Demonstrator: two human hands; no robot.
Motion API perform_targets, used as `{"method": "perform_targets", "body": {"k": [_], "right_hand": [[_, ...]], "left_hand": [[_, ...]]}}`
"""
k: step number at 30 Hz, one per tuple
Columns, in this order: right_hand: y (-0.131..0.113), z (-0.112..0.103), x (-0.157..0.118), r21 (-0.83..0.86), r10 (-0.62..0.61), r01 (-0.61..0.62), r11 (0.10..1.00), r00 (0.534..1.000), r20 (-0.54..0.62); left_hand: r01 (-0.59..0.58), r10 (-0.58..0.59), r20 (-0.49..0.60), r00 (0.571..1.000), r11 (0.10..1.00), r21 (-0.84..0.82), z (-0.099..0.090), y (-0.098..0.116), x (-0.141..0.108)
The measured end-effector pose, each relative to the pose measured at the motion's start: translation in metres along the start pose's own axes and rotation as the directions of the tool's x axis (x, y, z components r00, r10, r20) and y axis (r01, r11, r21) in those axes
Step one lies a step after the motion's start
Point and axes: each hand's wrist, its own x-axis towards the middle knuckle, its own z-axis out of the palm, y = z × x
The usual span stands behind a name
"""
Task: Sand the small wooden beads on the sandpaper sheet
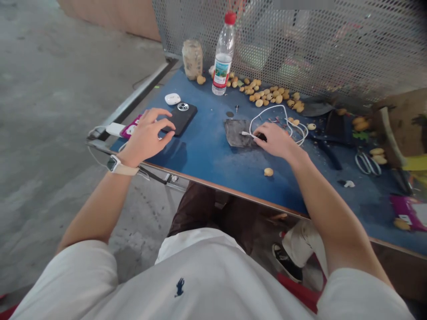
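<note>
My left hand (147, 137) rests its spread fingers on the edge of a black smartphone (180, 118), which lies on the blue tabletop (207, 164) near a white earbud case (172, 98). My right hand (272, 141) pinches the plug end of a white cable (267, 116) above a crumpled grey cloth (236, 133). The cable's loops lie beyond that hand. A dark item seems tucked under its fingers, mostly hidden. A scattered heap of small tan nuts (263, 93) lies behind the cable.
A water bottle with a red cap (223, 58) and a glass jar (192, 60) stand at the table's back, before a perforated metal screen (300, 40). Scissors (367, 163), dark-handled pliers (328, 151) and a purple packet (408, 212) lie to the right. Concrete floor (66, 89) spreads left.
</note>
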Motion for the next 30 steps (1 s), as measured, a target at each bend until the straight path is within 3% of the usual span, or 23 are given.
{"method": "perform_targets", "body": {"k": [3,6,11,13,16,19,24,30], "right_hand": [[-0.006,-0.001,0.004,0.026,0.003,0.0,1.0,0.996,-0.092],[-0.028,-0.012,0.009,0.057,-0.021,0.029,0.998,0.991,-0.132],[-0.115,-0.019,0.035,0.14,-0.097,0.12,0.983,0.982,-0.16],[-0.158,-0.012,0.05,0.165,-0.122,0.137,0.977,0.988,-0.1],[-0.214,0.008,0.072,0.165,-0.192,0.171,0.971,0.973,0.126],[-0.254,0.034,0.088,0.084,-0.137,0.121,0.989,0.965,0.223],[-0.283,0.064,0.101,0.049,-0.075,0.067,0.997,0.98,0.182],[-0.288,0.068,0.103,0.004,-0.074,0.075,0.997,0.983,0.171]], "left_hand": [[0.033,-0.033,0.008,0.999,0.999,0.019,-0.006,0.001,-0.003],[0.032,-0.033,0.02,0.999,0.998,0.054,-0.017,-0.007,-0.008],[-0.079,0.065,0.141,0.988,0.993,0.092,-0.032,-0.035,-0.02],[-0.093,0.07,0.198,0.978,0.989,0.111,-0.034,-0.044,-0.023],[-0.084,0.053,0.247,0.968,0.989,0.119,-0.033,-0.053,-0.024],[-0.05,0.03,0.237,0.971,0.996,0.077,-0.03,-0.056,-0.024],[0.012,-0.008,0.242,0.97,1.0,-0.014,-0.031,-0.056,-0.023],[-0.022,0.036,0.215,0.976,0.998,-0.067,-0.027,-0.064,-0.024]]}}
